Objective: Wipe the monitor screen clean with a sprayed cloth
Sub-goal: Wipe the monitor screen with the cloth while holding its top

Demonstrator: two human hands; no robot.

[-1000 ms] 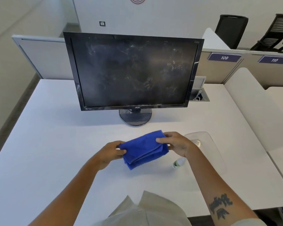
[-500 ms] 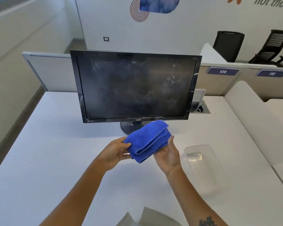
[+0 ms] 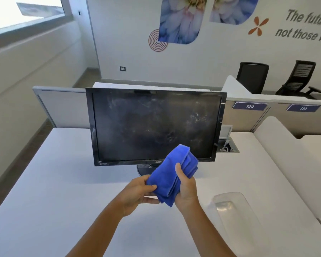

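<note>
1. White desk [image 3: 54, 182] carries a black monitor [image 3: 154, 127]; partition labels [image 3: 250, 106] behind read "109" and "110", and wall lettering [image 3: 307, 26] begins "The future".
2. "acer" is printed on the bottom bezel; the dark screen is smeared with pale streaks.
3. Folded blue cloth [image 3: 171, 175] is held in front of the monitor's lower edge.
4. Left hand [image 3: 137, 191] pinches the cloth's left corner; right hand [image 3: 186, 190] grips its right side.

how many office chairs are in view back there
2: one black chair behind the partition's curved end, another to its right at the frame's edge. More may be hidden beyond.
</note>
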